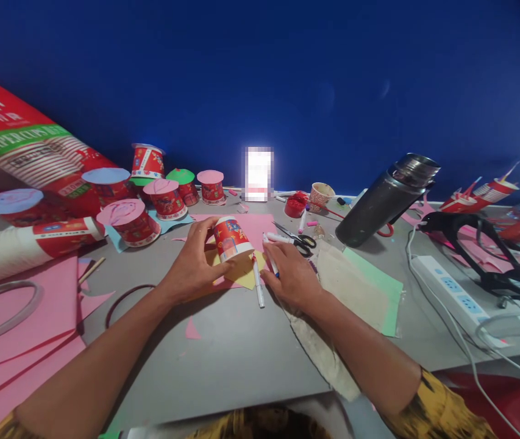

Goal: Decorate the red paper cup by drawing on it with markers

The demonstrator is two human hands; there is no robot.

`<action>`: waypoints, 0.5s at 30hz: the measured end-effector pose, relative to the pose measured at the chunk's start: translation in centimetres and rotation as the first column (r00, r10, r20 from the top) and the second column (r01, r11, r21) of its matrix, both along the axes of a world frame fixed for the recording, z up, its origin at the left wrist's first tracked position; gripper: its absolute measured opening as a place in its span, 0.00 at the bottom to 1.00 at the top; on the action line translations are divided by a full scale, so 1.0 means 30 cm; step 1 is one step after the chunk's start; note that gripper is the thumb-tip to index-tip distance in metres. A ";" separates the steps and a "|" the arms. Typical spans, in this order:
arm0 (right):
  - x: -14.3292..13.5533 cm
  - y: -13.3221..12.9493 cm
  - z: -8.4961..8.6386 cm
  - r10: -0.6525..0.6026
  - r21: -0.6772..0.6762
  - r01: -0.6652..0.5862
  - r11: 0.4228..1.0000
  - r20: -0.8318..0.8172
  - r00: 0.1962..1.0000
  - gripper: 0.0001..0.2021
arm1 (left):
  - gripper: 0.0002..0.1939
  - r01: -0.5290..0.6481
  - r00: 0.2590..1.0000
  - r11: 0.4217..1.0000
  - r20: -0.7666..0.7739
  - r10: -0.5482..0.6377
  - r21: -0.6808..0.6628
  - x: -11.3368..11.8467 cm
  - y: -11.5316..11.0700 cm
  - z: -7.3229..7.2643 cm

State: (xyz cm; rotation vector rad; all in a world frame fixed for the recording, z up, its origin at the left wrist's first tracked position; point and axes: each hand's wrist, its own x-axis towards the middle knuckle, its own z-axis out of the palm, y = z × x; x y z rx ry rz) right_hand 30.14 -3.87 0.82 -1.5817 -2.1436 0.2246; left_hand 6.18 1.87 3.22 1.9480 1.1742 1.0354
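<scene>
My left hand (193, 262) is closed round a red printed paper cup (231, 239), which is tilted above pink and yellow paper in the middle of the table. Fingers lie along its far side, the thumb near its lower rim. To the right, my right hand (294, 274) is closed on a white marker (272, 263) with a blue end, partly hidden by the fingers. Between the hands a second white marker (258, 286) lies beside the cup. Black-handled scissors (303, 242) rest just beyond my right hand, and yellow paper (245, 279) shows under the cup.
Several paper cups topped with coloured discs, one a pink-topped cup (134, 228), stand back left near a sleeve of paper cups (35, 146). A dark flask (378, 204) leans at right, near a power strip (452, 292) with cables. Cloth (351, 292) lies by my right forearm.
</scene>
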 end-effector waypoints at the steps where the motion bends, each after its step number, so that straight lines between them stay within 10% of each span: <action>1: 0.001 0.001 0.000 0.006 -0.009 -0.006 1.000 0.017 1.000 0.27 | 0.41 0.004 1.000 1.000 0.003 -0.004 0.002 -0.001 0.001 -0.002; 15: -0.003 0.005 0.005 0.005 -0.068 0.001 0.998 0.090 0.996 0.19 | 0.42 -0.006 0.997 0.998 -0.074 0.011 0.064 -0.012 0.018 -0.027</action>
